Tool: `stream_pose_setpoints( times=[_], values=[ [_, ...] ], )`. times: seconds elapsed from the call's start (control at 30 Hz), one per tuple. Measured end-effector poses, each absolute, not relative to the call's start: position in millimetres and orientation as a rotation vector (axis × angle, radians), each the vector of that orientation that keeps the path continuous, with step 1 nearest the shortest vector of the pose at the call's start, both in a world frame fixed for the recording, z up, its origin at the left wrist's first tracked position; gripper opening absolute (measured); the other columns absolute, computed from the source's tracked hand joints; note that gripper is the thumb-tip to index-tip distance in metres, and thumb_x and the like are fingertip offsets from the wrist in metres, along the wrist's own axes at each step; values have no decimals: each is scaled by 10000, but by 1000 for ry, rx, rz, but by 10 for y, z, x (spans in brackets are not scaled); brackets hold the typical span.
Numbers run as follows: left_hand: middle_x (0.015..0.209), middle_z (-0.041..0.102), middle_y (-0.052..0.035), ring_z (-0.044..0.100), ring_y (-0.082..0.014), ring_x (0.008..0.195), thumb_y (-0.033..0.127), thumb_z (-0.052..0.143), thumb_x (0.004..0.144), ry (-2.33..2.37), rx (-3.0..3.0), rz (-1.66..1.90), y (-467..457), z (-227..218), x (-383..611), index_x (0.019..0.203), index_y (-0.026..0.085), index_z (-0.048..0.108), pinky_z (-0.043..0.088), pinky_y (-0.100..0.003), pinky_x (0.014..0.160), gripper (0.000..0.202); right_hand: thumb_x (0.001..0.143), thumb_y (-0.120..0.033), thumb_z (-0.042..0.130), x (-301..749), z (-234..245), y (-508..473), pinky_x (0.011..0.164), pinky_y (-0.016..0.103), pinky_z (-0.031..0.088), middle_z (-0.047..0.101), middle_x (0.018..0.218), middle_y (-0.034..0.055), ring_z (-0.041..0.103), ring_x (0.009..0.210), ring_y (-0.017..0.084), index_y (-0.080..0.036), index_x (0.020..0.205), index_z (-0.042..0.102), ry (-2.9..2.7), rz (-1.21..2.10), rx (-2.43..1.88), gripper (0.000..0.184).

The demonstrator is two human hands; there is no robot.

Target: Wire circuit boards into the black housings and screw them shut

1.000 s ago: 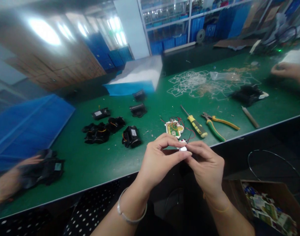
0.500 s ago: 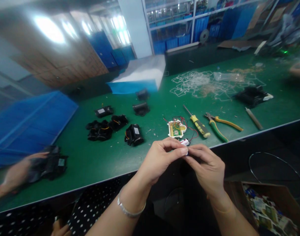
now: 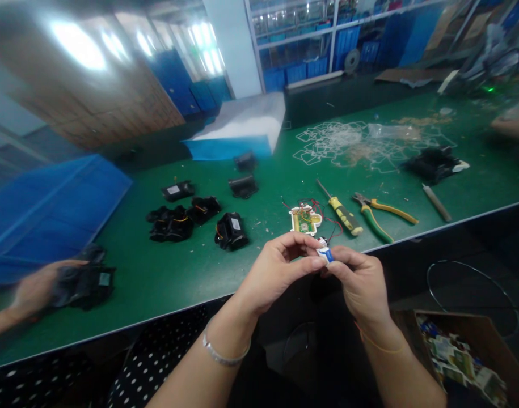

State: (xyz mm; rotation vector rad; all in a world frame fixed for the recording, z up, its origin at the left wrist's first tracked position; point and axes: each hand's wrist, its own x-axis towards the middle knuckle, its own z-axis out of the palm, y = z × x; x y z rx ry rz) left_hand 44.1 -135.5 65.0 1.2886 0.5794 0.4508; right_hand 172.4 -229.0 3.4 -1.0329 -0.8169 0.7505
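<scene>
Between my fingertips is a small blue-and-white piece [image 3: 326, 254], too small to name its kind. My left hand [image 3: 280, 269] pinches it from the left, and my right hand [image 3: 363, 280] grips it from the right. Just beyond my fingers a white housing with a green circuit board [image 3: 304, 222] lies on the green bench, red and black wires around it. A small white cylinder [image 3: 322, 242], partly hidden by my left fingers, sits below that housing. To the right lie a yellow-and-black screwdriver [image 3: 345, 215] and pliers with green and yellow handles [image 3: 376, 218].
Several black parts [image 3: 231, 231] lie left of centre on the bench [image 3: 191, 272]. At far left, another person's hand [image 3: 36, 289] touches black parts beside a blue bin [image 3: 50, 209]. White wire frames [image 3: 331, 141] are piled behind. A cardboard box of parts [image 3: 493, 340] stands lower right.
My fingers have shifted so the blue-and-white piece now shows between them; before, it was mostly covered. My right hand has turned slightly. The tools and board stay put on the bench.
</scene>
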Motion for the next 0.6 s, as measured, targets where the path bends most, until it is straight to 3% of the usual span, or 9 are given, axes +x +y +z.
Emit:
stream_pose_setpoints(
  times=[0.17,0.33,0.6],
  values=[
    [946,615,-43,574,-135,863,268,710,757,514,1361,394,-1385,717,465,1112,205,653,470,-257,780,366,759,-189,718,1718,49,-2305,655,256,442,657,690,-2,577,669,134,-195,684,708,-773,810,-946,76],
    [992,616,-57,590,-152,883,269,706,758,479,1368,385,-1404,718,495,968,172,688,482,-271,789,232,773,-251,711,1693,49,-2309,565,228,428,612,593,-5,544,594,114,-177,586,671,-681,878,-862,205],
    [909,656,-38,631,-132,775,191,735,723,373,1143,416,-1392,628,545,933,165,651,507,-284,763,228,838,-318,642,1692,130,-2316,468,172,411,609,611,-13,509,505,67,-179,714,706,-497,1025,-832,196]
  ],
)
